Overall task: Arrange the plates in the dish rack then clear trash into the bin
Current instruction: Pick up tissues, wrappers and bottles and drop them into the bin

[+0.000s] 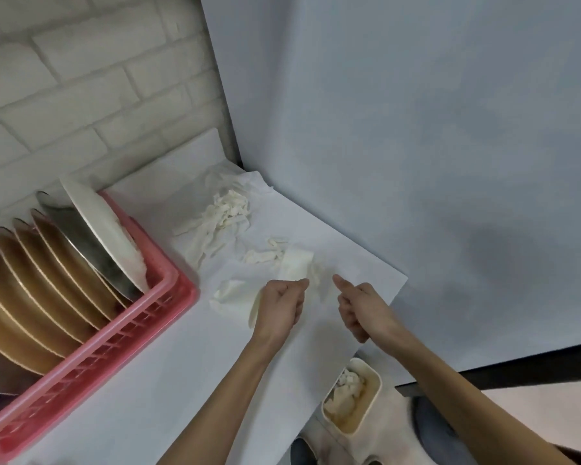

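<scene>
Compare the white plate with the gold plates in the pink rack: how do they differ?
The white plate is one; the gold plates are several in a row. The white plate stands at the far end of the pink rack, the gold plates nearer the camera. Both lean on edge in it.

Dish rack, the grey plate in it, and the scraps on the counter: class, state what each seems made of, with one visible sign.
Dish rack: probably plastic, matt pink; moulded slats and a rounded rim.
Grey plate: likely metal, perhaps steel; dull sheen with soft reflections.
Scraps: seemingly tissue or thin paper; white, crumpled, torn into strips.
</scene>
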`<state>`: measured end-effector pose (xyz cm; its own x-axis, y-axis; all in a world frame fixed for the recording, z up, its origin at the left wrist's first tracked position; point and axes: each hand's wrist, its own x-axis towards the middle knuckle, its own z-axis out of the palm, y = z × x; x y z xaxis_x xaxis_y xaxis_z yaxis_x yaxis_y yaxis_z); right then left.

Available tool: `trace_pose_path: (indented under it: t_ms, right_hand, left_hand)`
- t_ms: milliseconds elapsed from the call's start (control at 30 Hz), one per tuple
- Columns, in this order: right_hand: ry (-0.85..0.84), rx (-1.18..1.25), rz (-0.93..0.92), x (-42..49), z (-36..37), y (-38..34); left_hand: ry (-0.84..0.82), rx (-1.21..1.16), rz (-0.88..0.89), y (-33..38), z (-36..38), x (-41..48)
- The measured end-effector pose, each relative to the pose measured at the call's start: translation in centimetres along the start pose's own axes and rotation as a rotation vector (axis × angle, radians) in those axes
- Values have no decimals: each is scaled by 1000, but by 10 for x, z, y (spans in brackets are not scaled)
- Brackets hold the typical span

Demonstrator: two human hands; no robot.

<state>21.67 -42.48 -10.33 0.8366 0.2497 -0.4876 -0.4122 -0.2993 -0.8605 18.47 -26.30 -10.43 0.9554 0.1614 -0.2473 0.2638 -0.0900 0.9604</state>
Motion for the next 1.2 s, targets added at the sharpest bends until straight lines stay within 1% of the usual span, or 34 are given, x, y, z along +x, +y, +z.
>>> trace_pose_path:
  t_ms: [100, 367, 433, 567, 633, 700, 800, 967, 1067, 1200]
  right_hand:
    - [70, 22, 20, -9, -7, 18]
    - [234, 156, 45, -53, -30, 73]
    - [263, 192, 51, -68, -37, 86]
    - [299, 223, 88, -102, -51, 121]
    - [311, 262, 116, -119, -55, 144]
    - [309, 292, 144, -134, -56, 168]
    - [316, 318, 183, -150, -51, 204]
    - [313, 326, 276, -155, -37, 257]
    - [329, 338, 331, -144, -29, 287]
    - [357, 319, 387, -115, -20, 335]
  left_hand:
    - [-59, -16, -10, -8, 16, -4]
    - [-237, 88, -10, -16, 61, -25]
    - [-274, 111, -12, -19, 74, -34]
    - [-289, 241, -25, -37, 97, -59]
    - [-330, 247, -50, -49, 106, -77]
    - [-377, 279, -87, -65, 114, -96]
    - [-346, 285, -119, -99, 124, -117]
    - [-356, 269, -179, -149, 126, -138]
    - [-356, 282, -212, -182, 128, -134]
    - [-333, 308, -310, -244, 140, -109]
